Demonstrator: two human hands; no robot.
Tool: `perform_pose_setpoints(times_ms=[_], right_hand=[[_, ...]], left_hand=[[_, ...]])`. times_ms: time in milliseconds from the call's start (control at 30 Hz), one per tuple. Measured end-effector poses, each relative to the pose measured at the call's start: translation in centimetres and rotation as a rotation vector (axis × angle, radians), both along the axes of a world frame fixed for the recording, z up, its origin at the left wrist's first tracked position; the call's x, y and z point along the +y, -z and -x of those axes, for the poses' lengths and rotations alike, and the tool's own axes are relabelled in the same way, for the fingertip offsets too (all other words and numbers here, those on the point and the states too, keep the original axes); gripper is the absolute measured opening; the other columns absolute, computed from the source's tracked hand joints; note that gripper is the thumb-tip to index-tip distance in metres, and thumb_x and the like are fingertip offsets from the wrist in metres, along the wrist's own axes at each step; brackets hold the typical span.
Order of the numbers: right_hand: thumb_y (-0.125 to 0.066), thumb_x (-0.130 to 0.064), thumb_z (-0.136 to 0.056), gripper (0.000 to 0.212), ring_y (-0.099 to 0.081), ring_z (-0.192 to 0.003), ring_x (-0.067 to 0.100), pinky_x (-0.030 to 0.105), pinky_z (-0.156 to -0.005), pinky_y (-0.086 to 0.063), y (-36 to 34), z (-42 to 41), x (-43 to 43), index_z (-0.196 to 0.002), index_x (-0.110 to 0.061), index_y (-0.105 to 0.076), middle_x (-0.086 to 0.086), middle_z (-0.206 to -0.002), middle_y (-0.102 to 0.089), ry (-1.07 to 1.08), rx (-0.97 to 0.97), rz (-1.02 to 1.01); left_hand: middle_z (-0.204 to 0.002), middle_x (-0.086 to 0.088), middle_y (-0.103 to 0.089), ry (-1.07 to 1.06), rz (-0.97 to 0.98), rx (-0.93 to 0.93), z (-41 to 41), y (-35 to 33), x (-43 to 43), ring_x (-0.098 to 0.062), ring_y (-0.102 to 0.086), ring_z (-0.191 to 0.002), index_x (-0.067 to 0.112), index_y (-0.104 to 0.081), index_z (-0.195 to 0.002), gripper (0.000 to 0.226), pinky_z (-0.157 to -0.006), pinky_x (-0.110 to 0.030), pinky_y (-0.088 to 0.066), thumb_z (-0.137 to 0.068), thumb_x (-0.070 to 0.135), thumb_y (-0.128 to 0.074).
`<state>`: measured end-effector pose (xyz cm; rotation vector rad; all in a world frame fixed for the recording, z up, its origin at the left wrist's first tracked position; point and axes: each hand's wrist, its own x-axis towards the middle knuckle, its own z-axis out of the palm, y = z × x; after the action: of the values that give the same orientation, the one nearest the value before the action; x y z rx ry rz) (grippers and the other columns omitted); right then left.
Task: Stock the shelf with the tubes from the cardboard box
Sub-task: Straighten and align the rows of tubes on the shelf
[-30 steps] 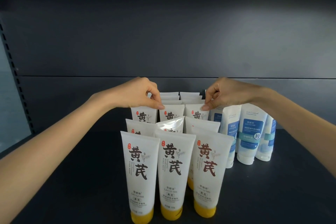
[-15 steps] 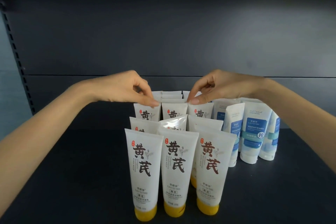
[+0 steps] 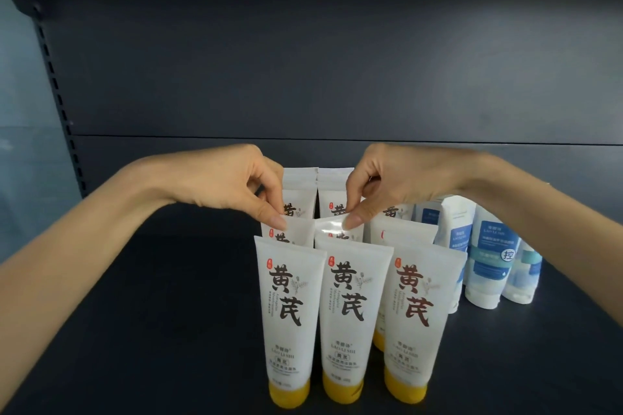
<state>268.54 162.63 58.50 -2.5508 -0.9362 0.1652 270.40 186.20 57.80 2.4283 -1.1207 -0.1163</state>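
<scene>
Several white tubes with yellow caps (image 3: pixel 350 320) stand cap-down in three columns on the dark shelf (image 3: pixel 161 330). My left hand (image 3: pixel 232 185) pinches the top edge of the second-row left tube (image 3: pixel 290 231). My right hand (image 3: pixel 381 185) pinches the crimped top of the second-row middle tube (image 3: pixel 332 224), which leans a little. The rows further back are partly hidden behind both hands. The cardboard box is out of view.
White tubes with blue labels (image 3: pixel 488 256) stand in a group to the right of the yellow-capped ones. A perforated upright post (image 3: pixel 55 87) runs along the shelf's left side. The dark back panel (image 3: pixel 303 77) closes off the rear.
Both hands have come forward from the third-row tubes to the second row. They now pinch the tops of the left and middle tubes there.
</scene>
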Motion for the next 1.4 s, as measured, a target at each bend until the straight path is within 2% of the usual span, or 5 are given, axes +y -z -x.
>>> perform_pose_setpoints(times_ms=[200,533,1100,1300,1400], right_hand=[[-0.073,-0.023,-0.080,0.017,-0.045,-0.046,0.000,0.005,-0.051,-0.034,0.1,-0.4,0.2,-0.077,-0.006,-0.074,-0.016,-0.047,-0.052,0.047,-0.034,-0.010],[-0.074,-0.029,-0.080,0.025,-0.026,-0.048,0.010,0.017,-0.049,-0.025,0.6,-1.3,-0.3,-0.067,-0.009,-0.070,-0.003,-0.050,-0.037,0.150,-0.117,-0.017],[-0.072,-0.042,-0.077,0.027,-0.035,-0.062,0.026,0.033,-0.064,-0.034,0.7,-0.8,-1.0,-0.075,-0.015,-0.072,0.032,-0.078,-0.052,0.096,-0.068,-0.042],[-0.071,-0.034,-0.080,0.023,-0.034,-0.047,0.006,0.011,-0.052,-0.032,0.3,-0.2,-1.5,-0.079,-0.011,-0.073,-0.007,-0.049,-0.045,0.121,-0.066,-0.069],[-0.069,-0.035,-0.079,0.024,-0.032,-0.044,0.006,0.010,-0.050,-0.029,-0.3,0.4,-2.0,-0.083,-0.012,-0.073,-0.012,-0.044,-0.037,0.139,-0.083,-0.123]], left_hand=[[-0.066,0.012,-0.051,-0.034,0.044,-0.044,-0.4,0.3,0.4,0.000,-0.042,-0.048,0.019,-0.075,-0.067,0.013,-0.049,-0.009,-0.031,-0.066,0.032,-0.076],[-0.067,0.011,-0.053,-0.167,0.111,-0.232,-1.9,1.7,0.4,0.000,-0.047,-0.054,0.020,-0.070,-0.062,0.015,-0.052,-0.010,-0.033,-0.074,0.024,-0.077],[-0.066,0.014,-0.055,-0.137,0.176,-0.091,-1.7,1.8,0.7,-0.003,-0.045,-0.056,0.025,-0.074,-0.065,0.024,-0.054,-0.015,-0.034,-0.058,0.048,-0.072],[-0.072,0.008,-0.057,-0.150,0.198,-0.101,-1.5,1.6,0.4,-0.002,-0.043,-0.052,0.026,-0.075,-0.068,0.026,-0.052,-0.015,-0.033,-0.059,0.050,-0.071],[-0.074,0.008,-0.057,-0.151,0.220,-0.115,-1.5,1.5,-0.1,-0.004,-0.041,-0.055,0.030,-0.075,-0.073,0.029,-0.056,-0.021,-0.034,-0.059,0.055,-0.070]])
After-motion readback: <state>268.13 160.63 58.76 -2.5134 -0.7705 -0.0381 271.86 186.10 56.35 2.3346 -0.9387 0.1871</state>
